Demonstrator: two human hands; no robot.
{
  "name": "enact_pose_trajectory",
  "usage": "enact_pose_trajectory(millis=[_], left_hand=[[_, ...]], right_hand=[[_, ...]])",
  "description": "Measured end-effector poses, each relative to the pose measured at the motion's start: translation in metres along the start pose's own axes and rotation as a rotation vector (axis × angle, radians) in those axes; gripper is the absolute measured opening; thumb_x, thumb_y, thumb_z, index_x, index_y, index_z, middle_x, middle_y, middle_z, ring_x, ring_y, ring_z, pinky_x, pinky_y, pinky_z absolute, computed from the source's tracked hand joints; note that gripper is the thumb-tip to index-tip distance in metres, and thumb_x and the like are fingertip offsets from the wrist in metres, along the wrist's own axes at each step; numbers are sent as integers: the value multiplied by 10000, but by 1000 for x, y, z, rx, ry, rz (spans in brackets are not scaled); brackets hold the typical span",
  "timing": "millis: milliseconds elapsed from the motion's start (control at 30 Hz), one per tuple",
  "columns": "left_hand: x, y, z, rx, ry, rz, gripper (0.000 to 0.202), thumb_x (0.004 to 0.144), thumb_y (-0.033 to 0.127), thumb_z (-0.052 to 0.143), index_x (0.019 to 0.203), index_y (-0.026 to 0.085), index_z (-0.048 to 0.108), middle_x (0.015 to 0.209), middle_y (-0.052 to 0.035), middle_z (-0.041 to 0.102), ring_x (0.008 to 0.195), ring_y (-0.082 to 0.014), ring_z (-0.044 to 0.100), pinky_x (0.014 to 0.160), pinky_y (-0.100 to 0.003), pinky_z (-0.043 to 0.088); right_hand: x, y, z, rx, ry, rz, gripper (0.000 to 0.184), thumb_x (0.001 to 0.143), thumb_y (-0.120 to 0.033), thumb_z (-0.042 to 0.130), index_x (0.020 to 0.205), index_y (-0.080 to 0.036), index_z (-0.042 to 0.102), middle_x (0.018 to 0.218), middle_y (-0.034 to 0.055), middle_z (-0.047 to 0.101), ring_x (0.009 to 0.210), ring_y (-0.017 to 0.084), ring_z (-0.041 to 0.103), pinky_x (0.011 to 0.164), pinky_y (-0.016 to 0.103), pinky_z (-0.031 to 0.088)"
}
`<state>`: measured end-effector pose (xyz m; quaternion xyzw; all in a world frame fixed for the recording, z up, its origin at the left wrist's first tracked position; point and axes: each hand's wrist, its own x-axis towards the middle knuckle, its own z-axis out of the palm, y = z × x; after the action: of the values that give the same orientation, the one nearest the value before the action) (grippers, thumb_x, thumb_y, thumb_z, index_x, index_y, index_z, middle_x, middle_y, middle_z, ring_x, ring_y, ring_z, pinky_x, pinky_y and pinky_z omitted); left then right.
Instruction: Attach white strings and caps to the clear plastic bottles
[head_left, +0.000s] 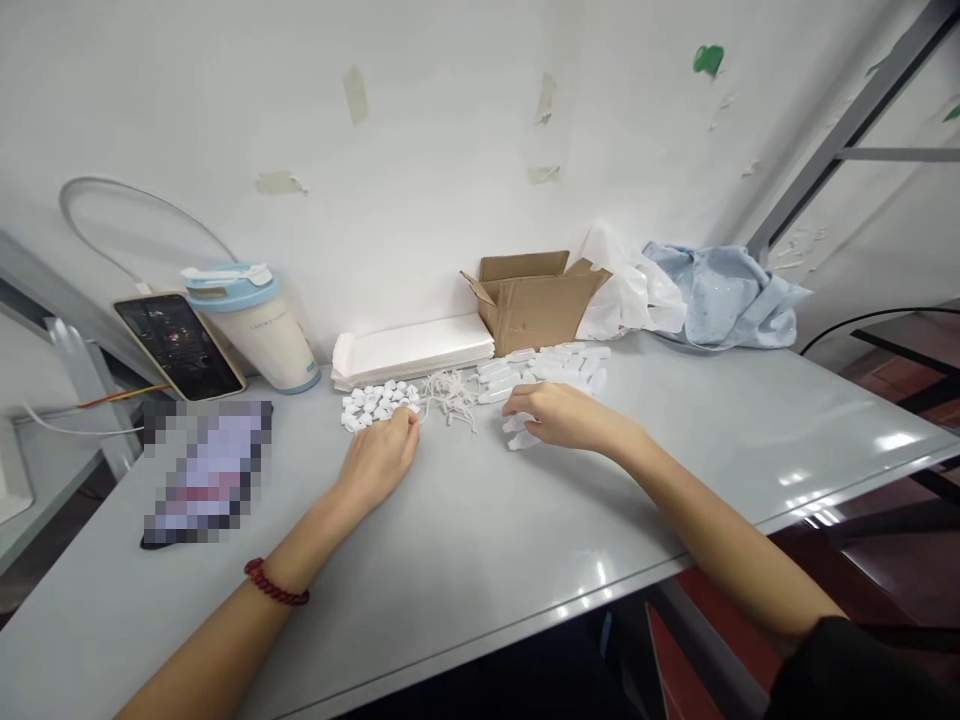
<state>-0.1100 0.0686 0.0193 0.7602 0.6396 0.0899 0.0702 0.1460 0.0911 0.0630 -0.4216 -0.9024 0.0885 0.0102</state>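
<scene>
My left hand (380, 447) is closed, its fingertips pinched at the near edge of a cluster of small white caps (375, 398). Whatever lies inside that pinch is hidden. Just right of it spreads a tangle of thin white cords (450, 393). My right hand (556, 414) curves palm-down with bent fingers around two small clear plastic tubes (519, 438), which partly show beneath the fingers. Behind this hand lies a pile of similar clear tubes (555, 365), partly covered by it.
Against the wall stand a stack of flat white pieces (412, 345), an open cardboard box (536, 310), a white plastic bag (630, 290) and a blue bundle (727, 300). At left are a tumbler (259, 335), a propped phone (180, 345) with a cable, and a blurred-out flat item (214, 470).
</scene>
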Motion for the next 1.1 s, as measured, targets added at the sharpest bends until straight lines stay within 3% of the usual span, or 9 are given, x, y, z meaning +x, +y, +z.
enact_pose_trajectory(millis=[167, 300, 567, 667, 1100], left_hand=[[-6, -7, -9, -118, 50, 17, 186, 904, 286, 298, 858, 215, 464, 548, 44, 494, 548, -183, 511, 557, -273, 342], [-11, -6, -15, -372, 65, 14, 181, 871, 346, 364, 776, 220, 453, 495, 74, 385, 487, -148, 408, 528, -261, 308], [-27, 14, -33, -908, -103, -85, 244, 854, 437, 460, 786, 203, 485, 502, 95, 354, 449, -93, 352, 491, -233, 307], [-31, 18, -36, -1034, -137, -90, 236, 864, 421, 474, 790, 198, 492, 512, 98, 348, 436, -79, 354, 491, -230, 308], [-36, 27, -34, -1095, -171, -137, 194, 862, 341, 483, 739, 191, 495, 498, 98, 348, 429, -69, 359, 497, -231, 307]], right_hand=[[3, 2, 5, 2, 0, 1, 382, 761, 21, 518, 1046, -179, 677, 1072, 67, 674, 909, 193, 623, 661, 253, 404], [6, 3, 13, -49, 48, -4, 311, 777, -20, 562, 1025, -169, 677, 981, 87, 687, 885, 219, 623, 645, 271, 421], [8, -11, 25, 87, 503, -216, 199, 862, -149, 562, 1061, -147, 567, 969, 109, 659, 929, 232, 586, 720, 355, 516], [7, -19, 33, 177, 580, -297, 228, 880, -144, 531, 1108, -144, 517, 1010, 124, 648, 917, 215, 614, 753, 367, 537], [3, -36, 41, 196, 615, -310, 343, 909, -132, 475, 1245, -161, 414, 1096, 143, 632, 967, 220, 645, 759, 383, 579]])
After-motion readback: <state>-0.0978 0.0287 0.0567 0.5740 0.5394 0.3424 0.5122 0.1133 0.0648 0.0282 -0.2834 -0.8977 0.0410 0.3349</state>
